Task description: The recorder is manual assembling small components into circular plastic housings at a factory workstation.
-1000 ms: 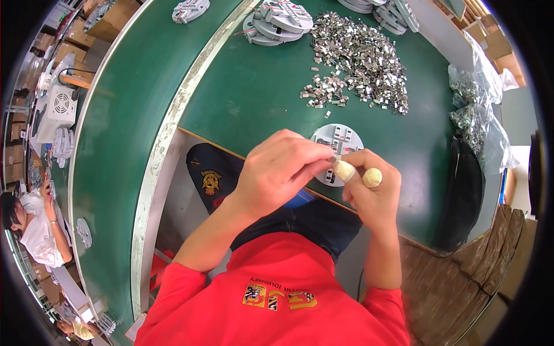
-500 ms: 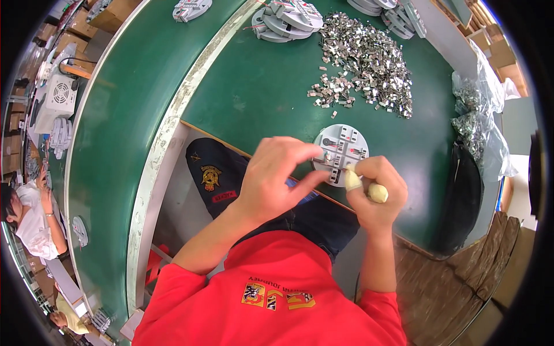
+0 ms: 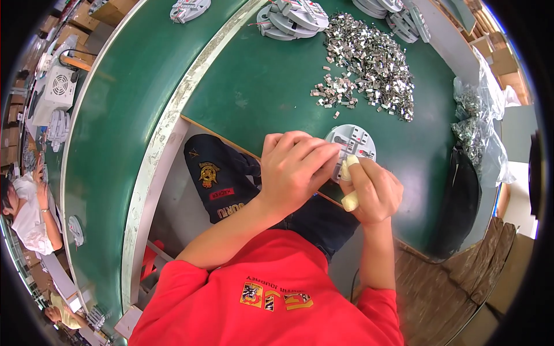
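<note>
A round grey plastic disc with raised slots and small metal and red parts lies near the table's front edge. My left hand covers its left side, fingers bent and pressed together at the rim. What its fingertips hold is hidden. Over the disc's lower right part, my right hand is closed in a pinch. Pale yellow coverings show at its fingertips. Whatever sits between those fingers is too hidden to name.
Beyond the disc lies a heap of small metal parts. Stacked grey discs stand at the back. A black bag-like object and clear plastic bags are on the right. Across the green strip at left, a person sits.
My left fingers have closed together and moved right over the disc. My right hand has shifted slightly left and turned, bringing its covered fingertips closer to the left hand.
</note>
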`<action>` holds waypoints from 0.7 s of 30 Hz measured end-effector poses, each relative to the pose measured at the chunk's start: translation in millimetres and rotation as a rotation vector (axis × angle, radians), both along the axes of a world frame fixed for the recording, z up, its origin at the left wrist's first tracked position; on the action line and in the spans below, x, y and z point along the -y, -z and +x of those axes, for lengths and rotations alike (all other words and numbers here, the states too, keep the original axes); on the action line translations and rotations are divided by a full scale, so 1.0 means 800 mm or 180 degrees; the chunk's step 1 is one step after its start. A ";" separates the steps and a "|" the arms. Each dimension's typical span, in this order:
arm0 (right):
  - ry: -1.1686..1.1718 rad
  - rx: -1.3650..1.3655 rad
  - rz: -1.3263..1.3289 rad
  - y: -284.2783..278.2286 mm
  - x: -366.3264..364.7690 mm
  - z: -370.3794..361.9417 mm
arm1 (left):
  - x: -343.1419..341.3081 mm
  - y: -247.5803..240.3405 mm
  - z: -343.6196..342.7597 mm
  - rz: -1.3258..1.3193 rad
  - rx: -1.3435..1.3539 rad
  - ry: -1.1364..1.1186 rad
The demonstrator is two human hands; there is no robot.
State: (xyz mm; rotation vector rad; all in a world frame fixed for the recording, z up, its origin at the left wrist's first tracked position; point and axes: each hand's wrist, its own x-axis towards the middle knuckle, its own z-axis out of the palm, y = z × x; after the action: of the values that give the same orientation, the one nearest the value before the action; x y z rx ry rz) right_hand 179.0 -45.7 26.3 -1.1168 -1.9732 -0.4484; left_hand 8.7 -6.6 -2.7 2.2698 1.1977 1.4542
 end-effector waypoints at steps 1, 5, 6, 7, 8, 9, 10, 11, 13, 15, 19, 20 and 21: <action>0.0002 0.0058 -0.0055 -0.001 0.001 0.000 | 0.000 0.001 0.000 -0.0003 -0.0001 -0.0004; -0.0002 0.0209 -0.0173 -0.005 0.003 0.002 | 0.002 0.005 0.000 0.0072 -0.0007 0.0048; -0.0017 0.0243 -0.0179 -0.006 0.003 0.003 | 0.001 0.004 0.000 0.0094 -0.0045 0.0065; -0.0033 0.0277 -0.0185 -0.007 0.003 0.004 | 0.001 0.003 -0.002 0.0116 -0.0084 0.0082; -0.0031 0.0276 -0.0186 -0.007 0.003 0.004 | 0.001 0.002 -0.002 0.0138 -0.0123 0.0098; -0.0039 0.0317 -0.0176 -0.006 0.003 0.005 | 0.001 0.002 -0.002 0.0139 -0.0124 0.0100; -0.0048 0.0358 -0.0166 -0.006 0.002 0.005 | 0.001 0.001 -0.003 0.0132 -0.0139 0.0112; -0.0057 0.0400 -0.0157 -0.005 0.002 0.006 | 0.001 0.001 -0.003 0.0123 -0.0155 0.0124; -0.0074 0.0400 -0.0190 -0.005 0.003 0.007 | 0.001 -0.001 -0.003 0.0111 -0.0168 0.0137; -0.0121 0.0399 -0.0259 -0.005 0.005 0.009 | 0.001 -0.005 -0.004 0.0063 -0.0193 0.0208; -0.0041 0.0094 -0.0383 -0.003 0.002 0.017 | -0.012 0.004 -0.007 -0.0280 0.0031 0.0525; -0.0051 0.0100 -0.0393 -0.002 0.003 0.020 | -0.015 0.006 -0.009 -0.0436 0.0149 0.0665; -0.0016 -0.0035 -0.0707 -0.002 0.005 0.023 | -0.018 0.007 -0.011 -0.0445 0.0157 0.0655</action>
State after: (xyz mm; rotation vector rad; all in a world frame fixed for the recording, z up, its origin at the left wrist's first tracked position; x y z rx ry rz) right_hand 197.7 -49.6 28.2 -1.2476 -2.0527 -0.2231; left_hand 0.3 7.5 -8.2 2.1773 0.9855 1.3008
